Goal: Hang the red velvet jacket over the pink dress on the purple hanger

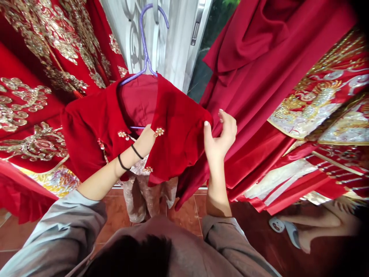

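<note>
A short red velvet jacket (180, 111) with beaded flower fastenings hangs on a purple hanger (145, 50). Its front is parted, so the red lining (138, 96) shows. My left hand (145, 140) reaches into the opening beneath the front panel on the right, and its fingers are hidden by the cloth. At the jacket's right shoulder is my right hand (221, 134), thumb and fingers apart, with the thumb at the shoulder's edge. Below the jacket hangs a pale pinkish patterned garment (147, 196).
Red gowns with gold sequin embroidery (31, 96) hang at left. Plain dark-red cloth (245, 73) and embroidered red garments (311, 104) hang at right. Behind the hanger is a white metal frame (175, 42). Another person's legs (317, 227) show at lower right above the tiled floor (184, 215).
</note>
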`<state>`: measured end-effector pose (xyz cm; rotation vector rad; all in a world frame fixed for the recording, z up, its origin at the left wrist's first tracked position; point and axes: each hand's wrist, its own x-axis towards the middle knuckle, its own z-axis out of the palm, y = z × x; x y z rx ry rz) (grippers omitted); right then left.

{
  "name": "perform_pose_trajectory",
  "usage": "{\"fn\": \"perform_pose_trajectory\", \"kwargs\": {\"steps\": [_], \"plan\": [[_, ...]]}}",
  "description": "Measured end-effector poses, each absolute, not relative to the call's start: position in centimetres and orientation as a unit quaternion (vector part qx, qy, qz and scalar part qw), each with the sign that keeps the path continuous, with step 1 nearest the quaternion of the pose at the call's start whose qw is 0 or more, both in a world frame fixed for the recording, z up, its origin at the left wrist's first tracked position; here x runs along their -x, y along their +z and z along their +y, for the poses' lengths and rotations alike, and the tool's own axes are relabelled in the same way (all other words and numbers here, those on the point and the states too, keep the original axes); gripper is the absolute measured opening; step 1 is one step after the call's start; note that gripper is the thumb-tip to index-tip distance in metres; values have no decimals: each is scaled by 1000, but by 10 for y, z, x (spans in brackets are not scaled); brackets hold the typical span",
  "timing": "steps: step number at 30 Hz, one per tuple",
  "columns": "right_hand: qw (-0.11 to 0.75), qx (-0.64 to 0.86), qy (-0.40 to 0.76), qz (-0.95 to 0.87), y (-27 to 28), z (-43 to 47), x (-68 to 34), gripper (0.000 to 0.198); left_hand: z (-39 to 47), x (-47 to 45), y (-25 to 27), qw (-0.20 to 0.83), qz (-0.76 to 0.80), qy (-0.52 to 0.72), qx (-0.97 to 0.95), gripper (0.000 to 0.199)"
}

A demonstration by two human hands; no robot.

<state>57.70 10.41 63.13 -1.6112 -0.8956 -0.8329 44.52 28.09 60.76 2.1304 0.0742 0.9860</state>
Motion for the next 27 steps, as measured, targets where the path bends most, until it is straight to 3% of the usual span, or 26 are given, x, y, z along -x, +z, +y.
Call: {"fn": "perform_pose_trajectory", "kwargs": {"steps": [5,8,10,13,15,18,20,23,25,27], "plan": [[549,698,-215,-406,633,93,-613,43,274,-438,609,332,17,378,-864,48],[605,659,-242,-376,635,93,-615,45,268,-430,618,218,11,356,-908,37],[640,647,-182,-373,630,94,-618,49,264,-417,622,113,24,366,-923,29],[630,690,-84,-346,617,94,-622,56,262,-387,617,-22,154,466,-871,25],[606,709,-172,-318,610,92,-616,51,266,-368,605,-57,284,525,-800,40],[549,658,-429,-286,604,93,-588,29,280,-351,584,-59,412,499,-760,61],[520,614,-496,-326,598,101,-559,25,290,-345,572,-42,446,440,-778,49],[483,635,-414,-438,585,127,-520,41,299,-340,565,-1,461,401,-792,23],[471,676,-344,-450,576,148,-506,55,299,-339,569,39,427,428,-796,21],[499,693,-285,-435,568,165,-502,50,293,-343,579,80,357,471,-802,24]]}}
